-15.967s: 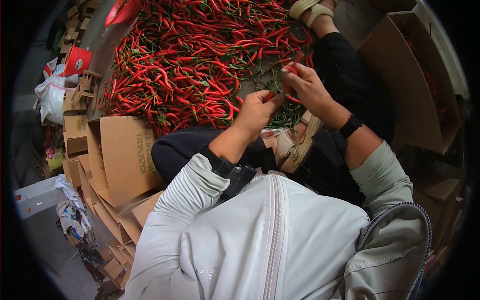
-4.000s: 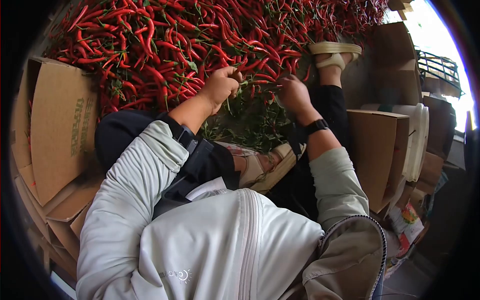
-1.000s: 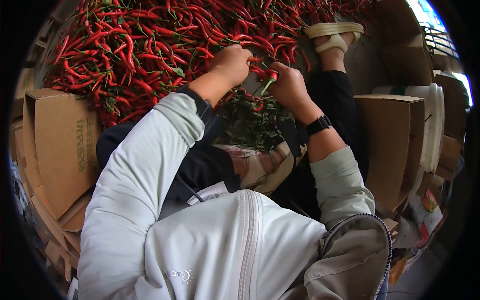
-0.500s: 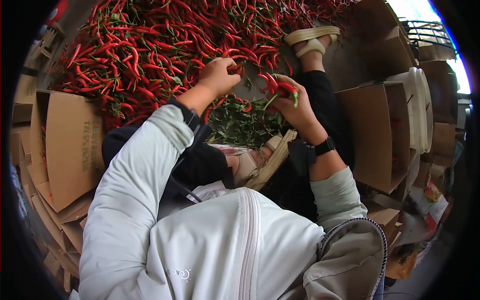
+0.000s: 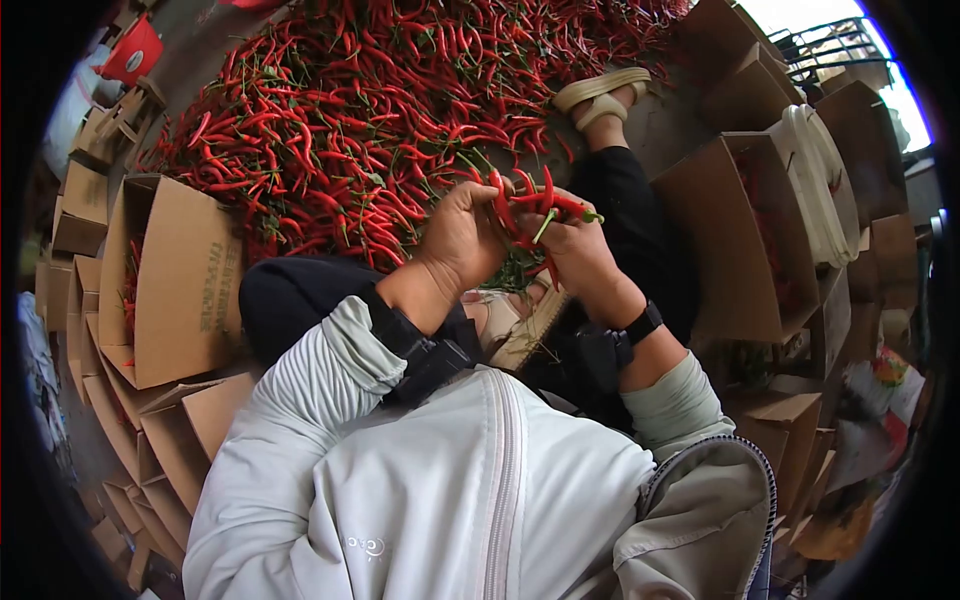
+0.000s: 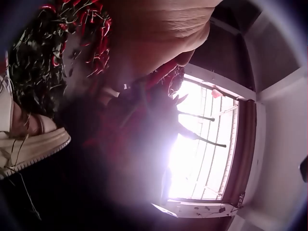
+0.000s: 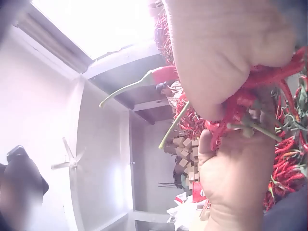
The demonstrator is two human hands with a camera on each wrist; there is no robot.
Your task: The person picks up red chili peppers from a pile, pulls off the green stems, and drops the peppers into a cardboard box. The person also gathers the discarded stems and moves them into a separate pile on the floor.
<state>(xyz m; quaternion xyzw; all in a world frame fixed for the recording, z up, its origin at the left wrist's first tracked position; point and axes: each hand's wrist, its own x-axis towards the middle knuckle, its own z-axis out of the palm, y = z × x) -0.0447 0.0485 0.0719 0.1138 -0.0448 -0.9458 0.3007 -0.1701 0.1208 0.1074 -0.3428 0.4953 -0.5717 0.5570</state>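
Note:
In the head view the left hand (image 5: 462,236) and right hand (image 5: 582,246) meet over the lap, with several red peppers (image 5: 549,200) between them. The right hand holds a small bunch, green stems pointing outward. The left hand's fingers curl round peppers at the bunch's left side. In the right wrist view the right hand (image 7: 226,48) grips red peppers (image 7: 236,108), and the left hand (image 7: 238,178) touches them from below. The left wrist view shows the left hand (image 6: 159,33) close up; its fingertips are lost in glare and shadow. Behind the hands spreads a large heap of red peppers (image 5: 330,120).
Cardboard boxes stand at the left (image 5: 190,290) and right (image 5: 715,235), some with peppers inside. A white bucket (image 5: 815,185) is beyond the right box. Green leaves and a sandaled foot (image 5: 525,325) lie below the hands; another sandal (image 5: 600,88) rests by the heap.
The left hand has come from the heap's edge to the right hand and now holds peppers against its bunch. The right hand has moved slightly down and left. The head view has shifted.

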